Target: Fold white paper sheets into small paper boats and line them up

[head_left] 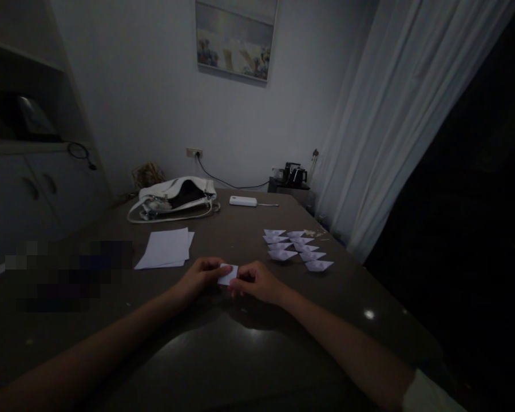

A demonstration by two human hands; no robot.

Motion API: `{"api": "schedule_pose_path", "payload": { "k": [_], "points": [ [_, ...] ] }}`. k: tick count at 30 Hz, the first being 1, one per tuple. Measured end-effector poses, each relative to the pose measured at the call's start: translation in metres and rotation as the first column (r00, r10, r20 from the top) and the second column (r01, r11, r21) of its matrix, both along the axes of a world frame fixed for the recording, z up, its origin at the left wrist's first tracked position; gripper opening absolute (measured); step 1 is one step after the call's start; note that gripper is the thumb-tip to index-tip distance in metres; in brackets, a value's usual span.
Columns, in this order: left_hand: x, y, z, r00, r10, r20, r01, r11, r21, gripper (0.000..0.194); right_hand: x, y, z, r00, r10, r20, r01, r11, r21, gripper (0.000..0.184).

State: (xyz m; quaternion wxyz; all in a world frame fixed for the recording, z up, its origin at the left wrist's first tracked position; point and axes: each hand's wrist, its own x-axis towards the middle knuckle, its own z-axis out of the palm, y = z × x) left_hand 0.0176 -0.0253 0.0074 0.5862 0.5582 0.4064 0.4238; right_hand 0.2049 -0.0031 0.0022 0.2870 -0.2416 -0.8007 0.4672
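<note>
A small folded piece of white paper (227,276) is held between my two hands above the table. My left hand (203,273) grips its left side, thumb on top. The fingers of my right hand (257,281) pinch its lower right edge. To the right stand several white paper boats (282,254), set in two rows. Left of my hands lies a short stack of white paper sheets (165,248), slightly fanned. My fingers hide part of the folded paper.
A white handbag (178,197) lies open at the table's far left, near a white power bank (243,201) with a short cable. Small scraps (311,233) lie by the boats. The dark table (189,366) ends at a right edge beside a white curtain (381,114).
</note>
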Motion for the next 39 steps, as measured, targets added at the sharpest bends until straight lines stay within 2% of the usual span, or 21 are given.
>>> {"api": "schedule_pose_path", "payload": {
  "k": [3, 9, 12, 15, 18, 20, 26, 29, 34, 39],
  "points": [
    [0.000, 0.004, -0.003, 0.998, -0.012, 0.068, 0.014, 0.999, -0.035, 0.030, -0.002, 0.001, -0.001, 1.000, -0.008, -0.020, 0.009, 1.000, 0.001, 0.030],
    [-0.002, 0.008, -0.006, 0.997, 0.054, -0.055, -0.054, 0.999, 0.003, 0.032, -0.004, 0.001, -0.003, 1.000, -0.017, -0.019, 0.015, 0.996, -0.093, 0.032],
    [-0.002, 0.009, -0.006, 0.997, 0.033, -0.074, -0.033, 0.999, 0.007, 0.032, -0.004, 0.000, -0.004, 1.000, -0.029, -0.005, 0.029, 0.995, -0.096, 0.029],
    [0.000, 0.008, -0.003, 0.999, 0.015, -0.051, -0.013, 0.999, 0.033, 0.032, -0.003, 0.000, -0.005, 0.996, -0.090, 0.012, 0.090, 0.996, 0.010, 0.029],
    [0.001, 0.005, 0.003, 0.997, 0.075, -0.012, -0.075, 0.995, 0.062, 0.031, -0.002, 0.001, -0.004, 0.984, -0.177, 0.001, 0.175, 0.973, 0.149, 0.030],
    [0.000, 0.003, 0.006, 0.991, 0.134, -0.025, -0.131, 0.988, 0.077, 0.031, -0.002, 0.003, -0.005, 0.979, -0.203, -0.012, 0.202, 0.964, 0.173, 0.028],
    [-0.002, 0.002, 0.012, 0.976, 0.188, -0.113, -0.168, 0.973, 0.161, 0.031, 0.000, 0.010, -0.013, 0.992, -0.114, 0.057, 0.109, 0.990, 0.085, 0.026],
    [-0.002, 0.001, 0.013, 0.976, 0.193, -0.099, -0.175, 0.970, 0.167, 0.030, 0.002, 0.011, -0.014, 0.992, -0.116, 0.049, 0.111, 0.989, 0.100, 0.027],
    [0.000, 0.002, 0.009, 0.991, 0.110, -0.081, -0.099, 0.986, 0.133, 0.032, 0.003, 0.007, -0.009, 0.992, -0.114, 0.053, 0.107, 0.987, 0.117, 0.025],
    [-0.001, 0.001, 0.010, 0.982, 0.064, -0.176, -0.039, 0.989, 0.144, 0.036, 0.000, 0.004, -0.009, 0.996, -0.067, 0.053, 0.062, 0.994, 0.092, 0.025]
  ]
}}
